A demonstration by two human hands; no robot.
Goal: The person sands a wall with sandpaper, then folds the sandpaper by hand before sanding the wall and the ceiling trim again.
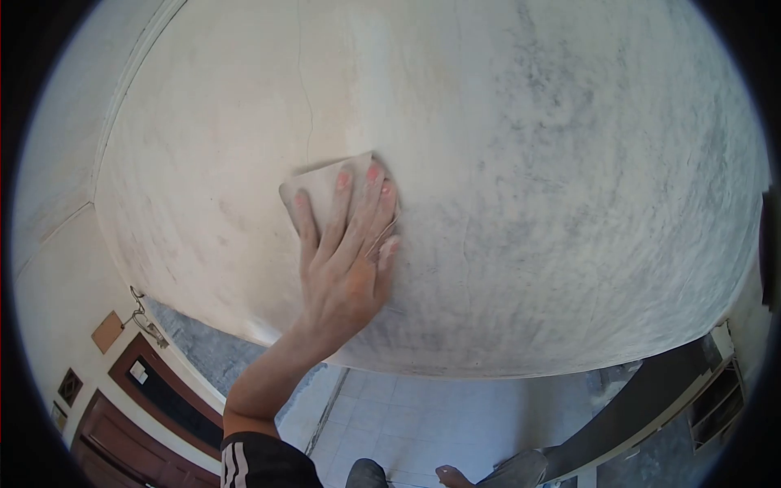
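Observation:
My left hand [346, 260] presses a pale, folded sheet, which looks like sandpaper [321, 185], flat against a large whitish surface [488, 146]. Its fingers lie spread over the sheet, with the thumb at the right by the sheet's edge. White dust coats the fingers. A thin crack runs down the surface above the sheet, and grey smudges mark its right half. My right hand is not visible.
Below the surface's lower edge are a tiled floor [423, 415] and my knees [368, 473]. A skin-coloured shape between them is too unclear to name. Brown doors [122, 431] stand at lower left, near loose wires [146, 321]. A dark curved ledge [643, 407] spans the lower right.

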